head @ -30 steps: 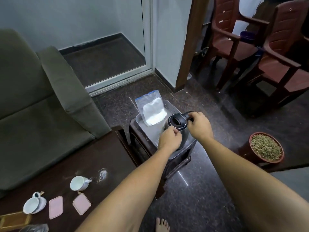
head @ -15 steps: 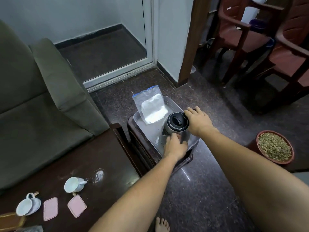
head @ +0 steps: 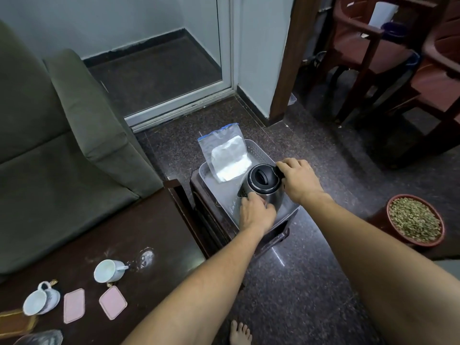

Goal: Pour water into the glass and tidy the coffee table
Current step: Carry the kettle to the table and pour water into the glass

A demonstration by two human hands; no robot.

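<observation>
Head view: my right grip [head: 298, 180] held the kettle [head: 262, 179] by its handle; left grip [head: 256, 212] cupped the slippery steel body, probably heavy if full.

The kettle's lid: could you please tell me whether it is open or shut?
Shut: the black lid lies flat and flush on top of the steel kettle, with no gap visible around its edge.
</observation>
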